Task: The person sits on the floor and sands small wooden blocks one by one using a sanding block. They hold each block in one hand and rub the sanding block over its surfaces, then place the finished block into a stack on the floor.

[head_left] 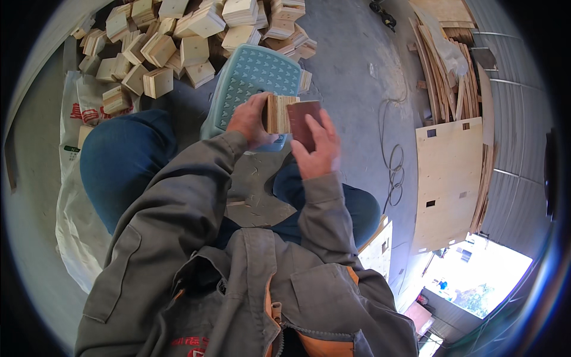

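Note:
Over a pale blue plastic stool (237,65) with a studded top, my left hand (248,122) is closed round a stack of plywood blocks (279,113), its layered edges showing. On the right side of that stack, my right hand (318,146) grips a flat reddish-brown piece (304,122) that looks like a sanding block or folded sandpaper. It touches or nearly touches the plywood. The thumb lies on its near face and the fingers reach along its right edge. Part of the left hand's fingers is hidden behind the stack.
A big heap of plywood blocks (194,51) lies beyond the stool. A white woven sack (74,208) is spread at my left. A cable (394,157) coils on the floor at the right, near leaning plywood sheets (449,178). A dark tool (383,15) lies far off.

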A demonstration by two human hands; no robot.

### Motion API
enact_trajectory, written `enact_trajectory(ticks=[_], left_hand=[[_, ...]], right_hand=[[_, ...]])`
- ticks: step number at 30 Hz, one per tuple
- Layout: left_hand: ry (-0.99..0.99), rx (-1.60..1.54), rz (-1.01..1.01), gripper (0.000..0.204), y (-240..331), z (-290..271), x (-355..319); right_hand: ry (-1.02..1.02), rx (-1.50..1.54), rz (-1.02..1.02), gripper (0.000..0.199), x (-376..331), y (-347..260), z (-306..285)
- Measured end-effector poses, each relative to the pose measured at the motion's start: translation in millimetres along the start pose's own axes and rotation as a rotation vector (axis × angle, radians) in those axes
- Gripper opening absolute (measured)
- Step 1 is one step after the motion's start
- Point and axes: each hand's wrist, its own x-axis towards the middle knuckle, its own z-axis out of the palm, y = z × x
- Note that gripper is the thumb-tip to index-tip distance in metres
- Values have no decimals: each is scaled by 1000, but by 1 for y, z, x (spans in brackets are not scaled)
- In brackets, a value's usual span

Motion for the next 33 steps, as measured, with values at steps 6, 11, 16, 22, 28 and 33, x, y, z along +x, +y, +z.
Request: enact_trajectory(ticks=[6,11,16,22,28,33], left_hand=[[56,-37,49,85,-17,13,3],[8,-2,-23,99,-13,7,-1],[-13,4,-33,99,0,1,0],[23,25,0,90,-6,5,1],[49,39,51,79,-12,6,0],[16,22,6,84,-5,5,2]], right_hand=[[-20,-90,-83,62,-8,-22,43],[26,-148,-32,56,52,-9,66],[-96,-259,136,58,98,-12,72],[-97,-164,-61,61,14,-20,50],[-93,-134,-119,63,-66,-33,24],[-24,-111,-103,61,-44,-23,35]])
